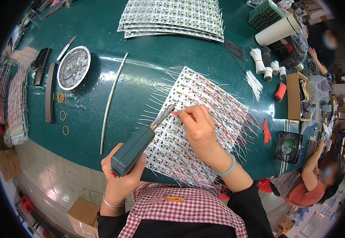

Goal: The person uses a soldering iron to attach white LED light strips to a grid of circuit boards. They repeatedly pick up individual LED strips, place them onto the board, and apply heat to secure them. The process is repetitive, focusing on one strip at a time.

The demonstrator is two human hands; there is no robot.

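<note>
My left hand (121,183) is wrapped round a dark green soldering gun (134,149). Its metal tip points up and right, onto a white panel of small circuit boards (162,147) lying tilted on the table. Close beside the tip, my right hand (199,129) is pinched over the panel, thumb and forefinger together on a short red wire, mostly hidden by the fingers. Many thin red and white wires (236,119) stick out over the panel's right part and lower edge. White wire ends fringe its upper left side.
Stacked white panels (172,20) lie at the far edge of the green table (101,103). To the left stand a metal bowl (86,67) and a dark bar (50,93). Wire bundles (257,59), loose red wires (266,131) and a fan (288,146) sit rightward. Two people are beyond.
</note>
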